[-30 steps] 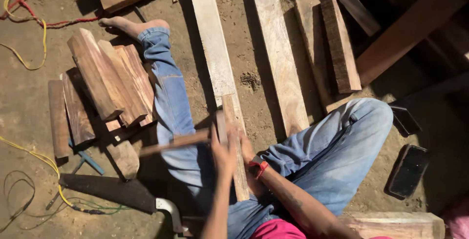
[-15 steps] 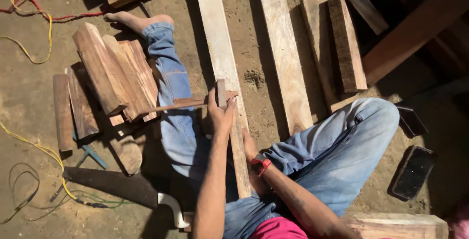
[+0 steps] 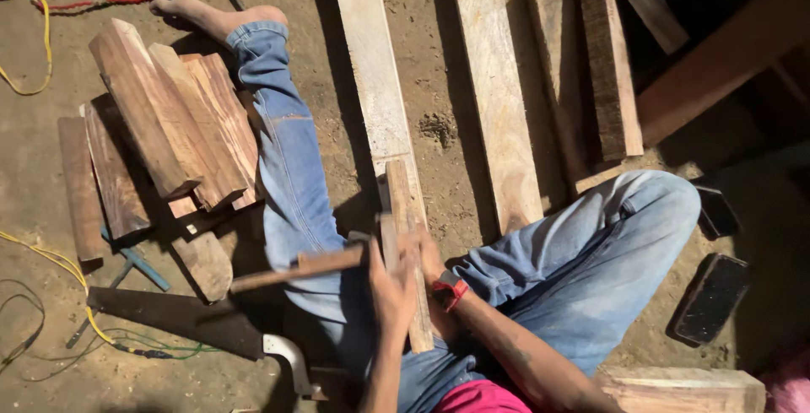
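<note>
Closest to the camera, left hand [image 3: 392,282] is wrapped tight around the wooden handle of a hammer [image 3: 295,268]; the handle runs out to the left of the hand, roughly level, over the blue-jeaned left leg [image 3: 291,168]. Right hand [image 3: 429,253], red band at the wrist, sits just right of the left hand, fingers closed on a narrow upright wooden strip [image 3: 403,244] and mostly hidden behind it. That strip stands between both hands, its far end against a long pale plank [image 3: 371,75] lying on the dirt floor. Below-left of the left hand: a handsaw with a pale grip [image 3: 194,320]. Further left: a stack of short reddish wood blocks [image 3: 169,118]. Right of the right hand, beyond the bent knee: two dark flat rectangular objects [image 3: 713,295].
</note>
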Motion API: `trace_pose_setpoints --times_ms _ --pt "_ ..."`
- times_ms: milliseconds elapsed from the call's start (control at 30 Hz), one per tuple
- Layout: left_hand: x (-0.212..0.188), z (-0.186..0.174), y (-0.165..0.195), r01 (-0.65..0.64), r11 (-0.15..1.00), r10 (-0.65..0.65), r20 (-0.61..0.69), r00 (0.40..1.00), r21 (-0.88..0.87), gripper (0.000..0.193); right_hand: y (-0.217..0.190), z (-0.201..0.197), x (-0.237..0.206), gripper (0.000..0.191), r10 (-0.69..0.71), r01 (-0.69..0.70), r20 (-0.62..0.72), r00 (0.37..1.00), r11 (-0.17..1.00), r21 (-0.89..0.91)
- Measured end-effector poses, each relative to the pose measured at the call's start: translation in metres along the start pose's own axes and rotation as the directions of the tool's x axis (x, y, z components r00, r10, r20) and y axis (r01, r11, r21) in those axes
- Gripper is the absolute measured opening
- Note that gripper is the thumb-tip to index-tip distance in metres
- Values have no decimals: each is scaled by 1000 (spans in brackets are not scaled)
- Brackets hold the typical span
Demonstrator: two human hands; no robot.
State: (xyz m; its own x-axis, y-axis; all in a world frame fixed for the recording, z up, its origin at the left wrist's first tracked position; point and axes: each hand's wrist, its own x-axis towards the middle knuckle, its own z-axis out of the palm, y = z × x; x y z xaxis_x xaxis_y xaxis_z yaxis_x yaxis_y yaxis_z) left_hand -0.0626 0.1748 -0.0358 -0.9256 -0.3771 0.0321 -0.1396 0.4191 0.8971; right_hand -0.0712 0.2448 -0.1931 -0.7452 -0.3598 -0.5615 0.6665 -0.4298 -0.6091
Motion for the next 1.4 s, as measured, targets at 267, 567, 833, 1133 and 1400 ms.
trace_pose_setpoints --times_ms 267,567,833,1133,1400 --pt "108 41 -40 -16 996 13 -31 999 -85 71 -1 19 6 44 85 -32 -177 981 959 280" --pt "41 3 35 80 993 -77 37 996 -81 66 -12 16 -1 39 -10 16 -118 993 999 49" --pt "161 38 11 85 991 -91 -52 994 -107 65 -28 24 -3 44 83 -69 -124 989 991 117" --pt "-22 -28 25 167 928 -173 11 985 -333 106 -36 11 -14 41 215 -225 66 974 929 294" --pt "-21 -56 -6 -194 878 90 -246 965 -438 59 -116 93 -69 45 -228 230 -38 973 971 64"
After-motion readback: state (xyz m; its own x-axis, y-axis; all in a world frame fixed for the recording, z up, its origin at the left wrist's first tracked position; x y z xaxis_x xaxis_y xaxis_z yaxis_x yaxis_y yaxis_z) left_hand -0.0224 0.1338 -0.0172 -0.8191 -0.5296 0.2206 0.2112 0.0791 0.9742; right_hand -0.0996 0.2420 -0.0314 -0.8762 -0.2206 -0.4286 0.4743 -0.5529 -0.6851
